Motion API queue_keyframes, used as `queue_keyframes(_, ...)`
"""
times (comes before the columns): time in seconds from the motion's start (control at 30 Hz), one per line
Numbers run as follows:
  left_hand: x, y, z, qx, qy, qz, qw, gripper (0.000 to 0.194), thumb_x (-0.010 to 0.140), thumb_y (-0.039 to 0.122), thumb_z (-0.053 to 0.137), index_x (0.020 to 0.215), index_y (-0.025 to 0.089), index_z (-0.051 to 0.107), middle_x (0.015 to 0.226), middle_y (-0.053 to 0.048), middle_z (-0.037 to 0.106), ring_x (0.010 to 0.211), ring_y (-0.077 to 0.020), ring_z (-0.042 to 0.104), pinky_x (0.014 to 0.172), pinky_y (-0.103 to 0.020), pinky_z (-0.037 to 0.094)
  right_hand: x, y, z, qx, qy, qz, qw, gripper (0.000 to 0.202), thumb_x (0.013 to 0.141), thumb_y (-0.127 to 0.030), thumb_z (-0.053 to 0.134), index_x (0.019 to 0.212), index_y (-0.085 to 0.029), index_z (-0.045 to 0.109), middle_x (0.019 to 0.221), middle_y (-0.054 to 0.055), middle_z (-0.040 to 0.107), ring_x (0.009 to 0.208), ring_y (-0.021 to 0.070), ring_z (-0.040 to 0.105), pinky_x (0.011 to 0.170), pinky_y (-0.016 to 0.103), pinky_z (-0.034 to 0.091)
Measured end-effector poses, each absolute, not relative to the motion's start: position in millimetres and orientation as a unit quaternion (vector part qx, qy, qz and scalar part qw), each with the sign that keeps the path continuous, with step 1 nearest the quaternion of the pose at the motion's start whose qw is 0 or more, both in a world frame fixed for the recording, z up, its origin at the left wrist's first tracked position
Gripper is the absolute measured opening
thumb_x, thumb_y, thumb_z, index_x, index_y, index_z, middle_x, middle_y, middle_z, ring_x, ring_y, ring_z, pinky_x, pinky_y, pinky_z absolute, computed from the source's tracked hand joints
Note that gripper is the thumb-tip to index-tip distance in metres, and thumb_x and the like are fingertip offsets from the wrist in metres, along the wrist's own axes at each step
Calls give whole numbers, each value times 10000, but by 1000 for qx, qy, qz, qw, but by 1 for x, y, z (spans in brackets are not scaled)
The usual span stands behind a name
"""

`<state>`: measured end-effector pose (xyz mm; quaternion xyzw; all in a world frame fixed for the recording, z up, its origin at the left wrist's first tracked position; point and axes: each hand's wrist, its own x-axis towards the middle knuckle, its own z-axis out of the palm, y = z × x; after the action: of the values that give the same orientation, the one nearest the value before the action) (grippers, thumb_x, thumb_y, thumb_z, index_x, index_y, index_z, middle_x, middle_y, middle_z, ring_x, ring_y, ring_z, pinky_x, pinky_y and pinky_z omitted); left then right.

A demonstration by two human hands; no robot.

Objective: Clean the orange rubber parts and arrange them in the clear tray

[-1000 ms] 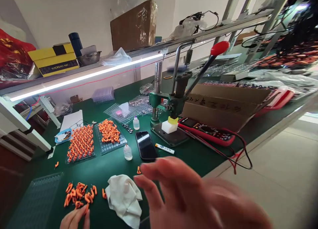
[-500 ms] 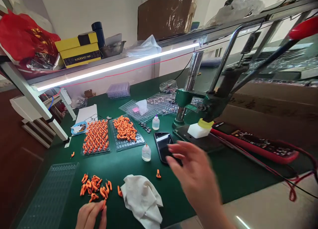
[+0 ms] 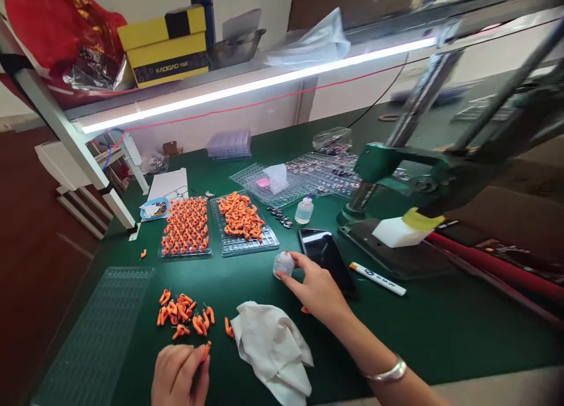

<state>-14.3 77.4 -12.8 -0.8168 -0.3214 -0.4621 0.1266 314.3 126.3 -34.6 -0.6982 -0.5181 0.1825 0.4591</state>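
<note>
My left hand [image 3: 180, 373] is at the bottom, pinching a small orange curved plastic piece [image 3: 207, 350] between thumb and fingertips. Just beyond it lies a loose pile of similar orange pieces [image 3: 178, 312], some with thin wire ends. My right hand [image 3: 308, 282] has its thumb and fingers closed around a small clear squeeze bottle [image 3: 282, 264], which is upright. One more orange piece [image 3: 305, 309] is partly hidden under that hand. A crumpled white cloth [image 3: 273, 347] lies between the hands, with an orange piece [image 3: 228, 328] at its left edge.
Two trays of orange pieces, one in rows [image 3: 185, 227] and one heaped [image 3: 240, 218], stand beyond. A second bottle [image 3: 304, 210], black phone [image 3: 324, 253], white marker [image 3: 378, 278] and green hand press [image 3: 379, 165] are to the right. An empty clear tray [image 3: 94, 335] lies left.
My right hand has moved left and closed around the small bottle. The view has shifted, and the marker beside the phone now shows. My left hand still pinches the orange piece.
</note>
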Motion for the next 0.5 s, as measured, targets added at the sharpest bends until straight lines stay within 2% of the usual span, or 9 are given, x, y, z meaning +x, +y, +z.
queue_keyframes(0.07, -11, 72, -9, -817, -334, -456, 119, 145, 968, 82, 634, 1049, 170, 717, 825, -28, 732, 764, -149, 703, 762, -290, 572, 312, 118, -32, -686, -512, 191, 481, 366, 940, -434, 737, 1204, -190, 667, 1095, 81, 730, 909, 249, 723, 769, 418, 615)
queue_keyframes(0.17, -7, 65, -7, -821, -351, -438, 106, 138, 996, 102, 601, 1058, 169, 705, 835, -35, 732, 777, -153, 704, 774, -305, 565, 301, 93, -29, -659, -501, 207, 521, 497, 877, -570, 716, 1231, -226, 660, 1174, 134, 751, 1018, 338, 727, 768, 438, 636)
queue_keyframes(0.23, -5, 61, -5, -824, -357, -427, 103, 136, 997, 92, 597, 1056, 158, 700, 841, -39, 733, 786, -153, 705, 789, -308, 559, 290, 69, -28, -630, -511, 234, 535, 531, 895, -610, 671, 1259, -224, 645, 1158, 137, 773, 954, 328, 765, 767, 413, 650)
queue_keyframes(0.27, -5, 60, -4, -825, -359, -424, 104, 133, 995, 89, 598, 1053, 154, 699, 841, -40, 734, 788, -153, 705, 794, -308, 557, 284, 57, -28, -610, -525, 259, 534, 497, 927, -583, 646, 1282, -235, 637, 1150, 124, 785, 919, 305, 784, 765, 375, 655)
queue_keyframes(0.33, -3, 58, -1, -828, -361, -415, 107, 129, 999, 96, 595, 1052, 153, 698, 839, -39, 737, 788, -153, 708, 799, -311, 557, 273, 34, -29, -558, -551, 280, 554, 410, 989, -479, 613, 1353, -291, 625, 1192, 95, 783, 979, 270, 789, 756, 277, 647)
queue_keyframes(0.43, -2, 57, 2, -833, -363, -402, 115, 133, 1002, 107, 590, 1062, 164, 694, 831, -32, 742, 780, -150, 714, 788, -307, 559, 257, 13, -33, -516, -604, 311, 522, 437, 1006, -360, 623, 1440, -379, 588, 1415, 53, 681, 1195, 263, 708, 905, 247, 597)
queue_keyframes(0.5, -1, 56, 4, -835, -366, -393, 118, 144, 993, 99, 597, 1079, 169, 689, 835, -28, 744, 779, -149, 717, 781, -304, 562, 248, 6, -35, -507, -606, 338, 512, 466, 988, -332, 653, 1437, -424, 569, 1369, 18, 713, 1143, 236, 736, 884, 224, 597)
